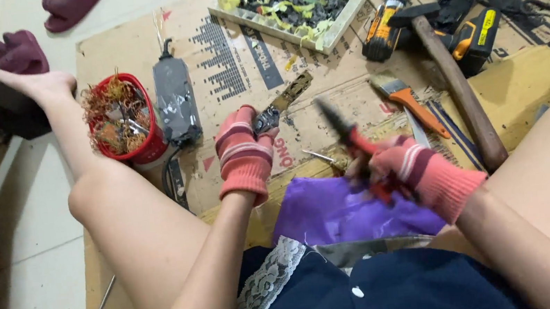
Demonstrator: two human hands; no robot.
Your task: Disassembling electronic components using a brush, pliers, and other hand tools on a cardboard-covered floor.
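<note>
Here, the left hand (245, 152), in a pink striped glove, is closed around a small metal part (269, 119) that juts out past the thumb, held above the middle of the cardboard sheet (222, 63). The right hand (411, 171), gloved the same way, is wrapped tight on the red handles of a pair of pliers (351, 137); the dark nose points up and left toward the part but stands apart from it, blurred, so I cannot tell how far the nose is open.

My judgement is that the step in hand is stripping the small part down with the pliers, with the tool between bites. The next move calls for bringing the nose onto an edge of the part while the left hand holds it steady, fingers kept clear of the tip.

A purple bag (338, 209) lies on the lap at the near edge of the cardboard. A red bucket (148, 145) of copper wire and scrap stands at the left edge, with a grey power adapter (175, 100) just beside it. A tray (342, 17) of dark and yellow pieces sits at the far edge. A hammer (459, 86), a paintbrush (408, 100) and a cordless drill (386, 22) lie toward the right side.
</note>
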